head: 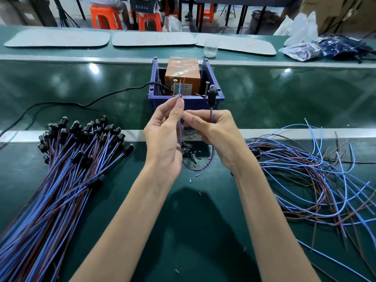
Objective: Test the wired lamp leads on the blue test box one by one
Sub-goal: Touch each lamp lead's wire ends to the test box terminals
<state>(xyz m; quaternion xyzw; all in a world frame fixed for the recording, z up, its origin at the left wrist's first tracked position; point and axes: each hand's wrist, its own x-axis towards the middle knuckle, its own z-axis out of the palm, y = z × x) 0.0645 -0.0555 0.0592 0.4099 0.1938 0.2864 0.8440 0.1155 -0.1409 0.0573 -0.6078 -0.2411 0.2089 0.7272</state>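
One lamp lead (210, 99): left hand (162, 137) pinches its wire ends, right hand (215, 135) grips below the lamp, both raised toward the blue test box (195, 103) just beyond, likely for contact.

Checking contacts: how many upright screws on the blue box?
2. Left screw at the blue box's front left, above the left hand; right screw at its front right, beside the held lamp. Others may be hidden.

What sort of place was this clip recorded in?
Probably a factory assembly line: a long green workbench, bundled lamp leads piled beside a blue test box, with orange stools and cartons behind.
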